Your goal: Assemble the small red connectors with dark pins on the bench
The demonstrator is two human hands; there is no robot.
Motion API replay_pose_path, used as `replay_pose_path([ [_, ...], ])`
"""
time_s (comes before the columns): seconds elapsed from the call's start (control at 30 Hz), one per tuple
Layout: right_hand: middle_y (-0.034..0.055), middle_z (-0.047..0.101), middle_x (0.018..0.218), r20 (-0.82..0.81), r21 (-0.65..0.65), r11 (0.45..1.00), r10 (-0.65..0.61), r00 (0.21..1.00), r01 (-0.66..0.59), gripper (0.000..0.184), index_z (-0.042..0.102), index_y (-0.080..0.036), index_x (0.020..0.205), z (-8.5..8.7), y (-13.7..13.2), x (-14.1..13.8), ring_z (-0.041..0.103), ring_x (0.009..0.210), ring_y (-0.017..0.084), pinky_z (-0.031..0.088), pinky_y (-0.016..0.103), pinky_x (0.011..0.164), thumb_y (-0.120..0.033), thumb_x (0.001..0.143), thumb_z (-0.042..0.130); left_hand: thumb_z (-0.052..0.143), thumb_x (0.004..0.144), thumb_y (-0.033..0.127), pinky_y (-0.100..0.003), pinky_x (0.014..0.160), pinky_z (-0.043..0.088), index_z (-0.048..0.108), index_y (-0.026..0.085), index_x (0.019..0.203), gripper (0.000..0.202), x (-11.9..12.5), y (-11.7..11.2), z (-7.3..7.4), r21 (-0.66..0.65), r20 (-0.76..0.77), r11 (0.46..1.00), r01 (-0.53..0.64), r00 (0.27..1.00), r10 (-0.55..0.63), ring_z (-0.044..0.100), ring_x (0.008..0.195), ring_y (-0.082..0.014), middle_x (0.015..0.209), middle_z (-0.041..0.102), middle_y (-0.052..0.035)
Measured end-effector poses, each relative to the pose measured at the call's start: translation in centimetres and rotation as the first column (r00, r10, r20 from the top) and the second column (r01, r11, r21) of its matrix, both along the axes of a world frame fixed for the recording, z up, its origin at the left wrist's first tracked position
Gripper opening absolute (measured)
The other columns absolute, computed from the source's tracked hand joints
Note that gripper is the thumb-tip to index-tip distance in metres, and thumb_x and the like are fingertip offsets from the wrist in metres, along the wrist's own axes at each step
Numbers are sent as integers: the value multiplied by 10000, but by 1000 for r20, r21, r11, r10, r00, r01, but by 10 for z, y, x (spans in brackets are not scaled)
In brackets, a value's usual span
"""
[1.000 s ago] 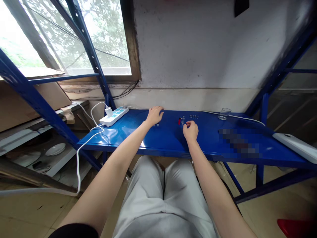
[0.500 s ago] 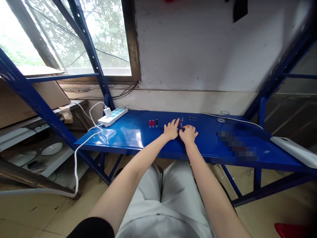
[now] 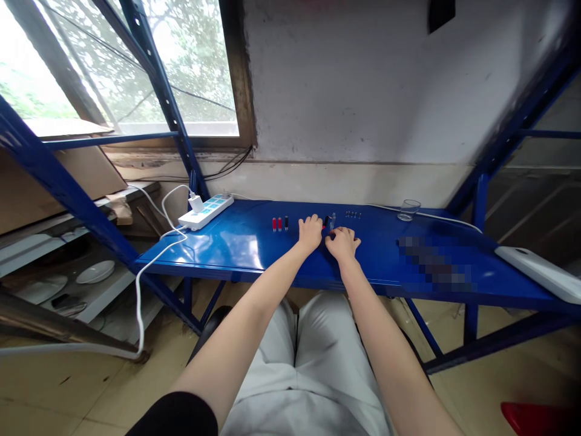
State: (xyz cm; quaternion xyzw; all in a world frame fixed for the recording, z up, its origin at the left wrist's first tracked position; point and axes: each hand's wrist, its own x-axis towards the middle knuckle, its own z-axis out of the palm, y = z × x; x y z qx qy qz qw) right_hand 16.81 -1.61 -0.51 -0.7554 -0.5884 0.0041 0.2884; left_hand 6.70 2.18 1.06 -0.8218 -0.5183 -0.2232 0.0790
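Both of my hands rest close together on the blue metal shelf (image 3: pixel 254 242). My left hand (image 3: pixel 310 233) has its fingers curled, with the tips at a small red and black piece (image 3: pixel 325 221) beside a tiny clear vial (image 3: pixel 333 219). My right hand (image 3: pixel 342 242) lies just right of it, knuckles up and fingers bent down onto the shelf; what they cover is hidden. Three small red and black pieces (image 3: pixel 279 224) stand in a row left of my left hand. A row of tiny dark parts (image 3: pixel 354 214) lies behind my right hand.
A white power strip (image 3: pixel 206 211) with a plugged-in charger and cable lies at the shelf's back left. A small glass (image 3: pixel 408 209) stands at the back right, with a white cable running past it. A white flat device (image 3: pixel 535 271) lies at the far right. Blue rack posts frame both sides.
My left hand has come from the shelf's back left to beside my right hand and then curled its fingers, uncovering the row of red and black pieces. My right hand has barely moved.
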Motion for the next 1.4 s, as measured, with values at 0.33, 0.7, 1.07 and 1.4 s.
replay_pose_path([
  [0.33, 99, 492, 1213, 45, -104, 994, 20, 999, -16, 337, 622, -224, 1028, -1, 3, 0, 323, 1153, 287, 262, 521, 897, -307, 783, 406, 429, 843, 233, -380, 875, 352, 494, 140, 1053, 239, -1, 9, -5, -189, 47, 980, -59, 996, 69, 451, 1068, -237, 1111, 526, -126],
  [0.7, 93, 446, 1301, 60, -161, 986, 54, 997, -44, 400, 559, -248, 1166, 2, 1, -2, 291, 1205, 279, 237, 551, 925, -349, 846, 341, 429, 818, 145, -370, 840, 398, 565, 118, 913, 168, -8, 17, -5, -165, 96, 985, -45, 993, 62, 496, 1012, -248, 1022, 557, -148],
  [1.07, 105, 354, 1378, 83, -237, 969, 84, 993, -62, 499, 419, -238, 1309, -3, 11, -1, 255, 1251, 297, 182, 586, 968, -422, 878, 246, 497, 796, 182, -271, 697, 452, 591, 148, 863, 120, -43, -8, -17, -143, 608, 983, 118, 794, -7, 559, 736, -141, 819, 628, -60],
  [1.4, 108, 254, 1436, 96, -343, 938, 93, 991, -55, 558, 281, -220, 1387, -3, 21, -2, 189, 1302, 307, 136, 601, 992, -439, 881, 196, 533, 770, 191, -248, 701, 472, 594, 149, 837, 100, -54, -22, -12, -98, 832, 987, 129, 555, 10, 556, 705, -109, 804, 626, -42],
])
